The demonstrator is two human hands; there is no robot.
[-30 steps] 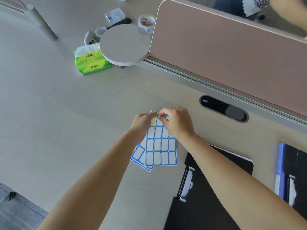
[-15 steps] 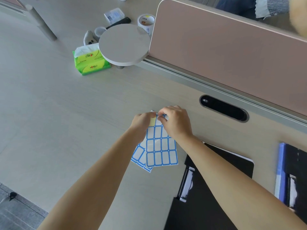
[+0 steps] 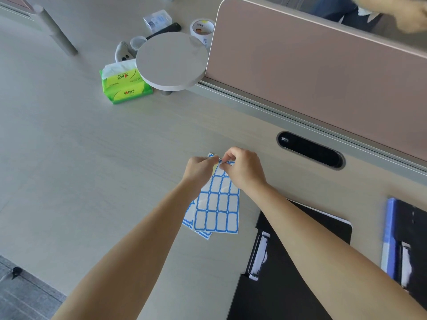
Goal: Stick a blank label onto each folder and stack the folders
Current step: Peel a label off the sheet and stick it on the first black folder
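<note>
Label sheet (image 3: 217,204) lies flat on the surface, its long axis running 12 to 6 o'clock. Both hands work at its 12 o'clock edge. The left hand (image 3: 199,172) pinches the top corner. The right hand (image 3: 245,169) pinches a label (image 3: 223,164) there, apparently peeling it. The black folder (image 3: 265,301) lies at 5 o'clock, nearer the right hand.

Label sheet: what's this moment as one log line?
step: peeling from label sheet | left hand: holds it | right hand: pinches its top edge | black folder: untouched

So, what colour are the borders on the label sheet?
Blue, around white blanks on the label sheet, seen best in the head view.
</note>
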